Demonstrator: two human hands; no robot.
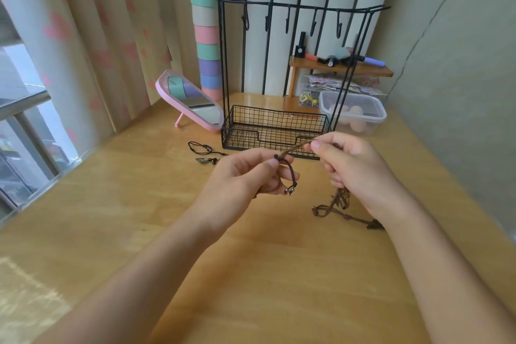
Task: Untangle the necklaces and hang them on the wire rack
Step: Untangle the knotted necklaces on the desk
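Both hands, left [245, 176] and right [349, 165], pinched a brown cord necklace [293, 149] above the tabletop [139, 204], before the wire rack [275, 131].

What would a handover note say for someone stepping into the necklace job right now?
Left hand and right hand both pinch the brown cord necklace, stretched between them above the table; its tangled end trails on the wood. A black cord necklace lies left of the wire rack. All hooks are bare: nothing hung yet. Left: finish untangling, hang both.
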